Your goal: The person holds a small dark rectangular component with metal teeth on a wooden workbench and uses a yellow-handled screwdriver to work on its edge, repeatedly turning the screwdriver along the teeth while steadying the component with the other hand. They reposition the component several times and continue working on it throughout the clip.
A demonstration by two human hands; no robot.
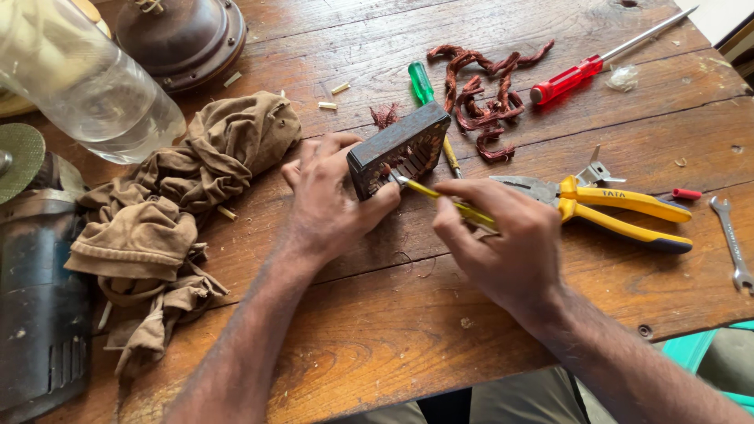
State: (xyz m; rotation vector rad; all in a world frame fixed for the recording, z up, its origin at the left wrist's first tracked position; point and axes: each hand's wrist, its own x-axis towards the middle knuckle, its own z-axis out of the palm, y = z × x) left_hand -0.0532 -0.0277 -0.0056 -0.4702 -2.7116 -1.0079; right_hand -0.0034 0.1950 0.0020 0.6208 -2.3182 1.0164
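Head view. Centre of frame: left hand (pixel 334 200) grips a dark slotted metal block (pixel 400 148), tilted up on edge on the wooden table (pixel 377 330). Thumb wraps the block's near lower edge, fingers curl behind its left end.

Right hand (pixel 503 239), just right of centre, is clenched around a thin yellow-handled tool (pixel 452 202). The tool's tip meets the block's slotted face, close by the left thumb.

Upper centre: green-handled screwdriver (pixel 424 86) lies behind the block, partly hidden by it. Tangle of reddish copper wire (pixel 487 90) right of that. Red-handled screwdriver (pixel 585 69) at upper right.

Right: yellow-handled pliers (pixel 620 208) lie just beyond the right hand; small spanner (pixel 732 243) at right edge.

Left: crumpled brown rag (pixel 184 196); clear plastic bottle (pixel 86 78) upper left; dark motor housing (pixel 39 298) at left edge.
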